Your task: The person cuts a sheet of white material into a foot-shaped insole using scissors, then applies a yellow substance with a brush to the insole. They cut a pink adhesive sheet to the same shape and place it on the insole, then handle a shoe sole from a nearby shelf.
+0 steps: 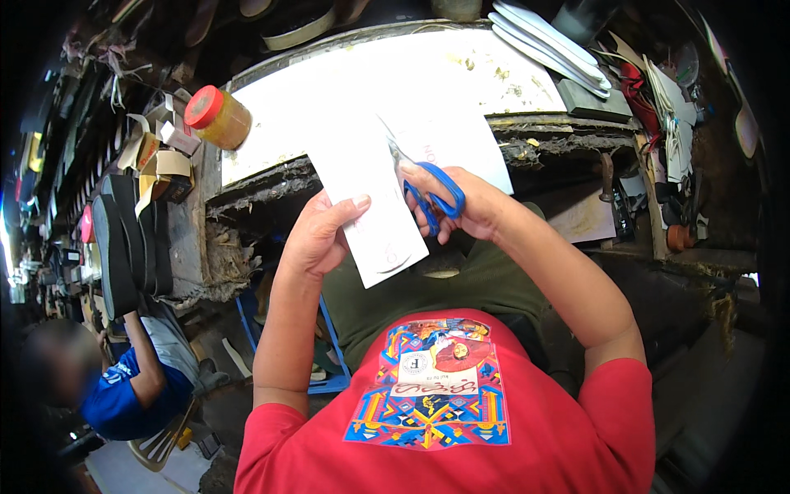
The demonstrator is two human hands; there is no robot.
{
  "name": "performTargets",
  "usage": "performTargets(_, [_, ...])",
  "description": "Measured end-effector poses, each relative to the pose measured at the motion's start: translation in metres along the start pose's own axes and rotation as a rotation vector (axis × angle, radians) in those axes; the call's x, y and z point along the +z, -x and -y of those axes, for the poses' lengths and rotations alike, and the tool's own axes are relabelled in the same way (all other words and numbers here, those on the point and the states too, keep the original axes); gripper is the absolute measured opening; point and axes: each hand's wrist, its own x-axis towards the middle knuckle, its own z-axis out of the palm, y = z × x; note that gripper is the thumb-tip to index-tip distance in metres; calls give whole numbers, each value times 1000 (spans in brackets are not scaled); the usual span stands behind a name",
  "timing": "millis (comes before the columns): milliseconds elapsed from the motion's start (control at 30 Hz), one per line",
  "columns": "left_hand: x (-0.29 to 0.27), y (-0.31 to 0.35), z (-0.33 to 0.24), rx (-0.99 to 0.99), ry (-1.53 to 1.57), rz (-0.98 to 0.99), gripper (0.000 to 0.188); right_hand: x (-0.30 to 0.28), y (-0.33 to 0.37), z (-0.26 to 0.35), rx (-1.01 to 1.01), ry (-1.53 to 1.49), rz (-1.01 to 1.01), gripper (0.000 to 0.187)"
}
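Note:
My left hand [323, 230] grips a white sheet [380, 235] by its left edge, thumb on top and fingers underneath. The sheet looks like paper or thin card and has a curved line drawn near its lower end. Blue-handled scissors [448, 191] sit in my right hand [477, 202], their handle loops around my fingers. The scissor blades [392, 142] point away from me along a split in the sheet. Another white part [485, 156] spreads to the right of the blades. Glare on the bright worktop hides the far end of the cut.
The worn workbench [271, 99] has a ragged front edge. A jar with a red lid [218, 118] stands at its left, and stacked white sheets [551, 49] lie back right. Dark soles [123, 239] hang at left, near a person in blue [140, 395]. A blue crate [329, 383] is below.

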Motion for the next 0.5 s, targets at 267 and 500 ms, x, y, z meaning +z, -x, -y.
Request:
performTargets(267, [-2,-10,-21,14,-37,-45,40,-11,-26,28,-34,-43,48,53])
performTargets(500, [-6,-25,-48,57,-77,-52,40,-19,-55,60,-102,26,4,59])
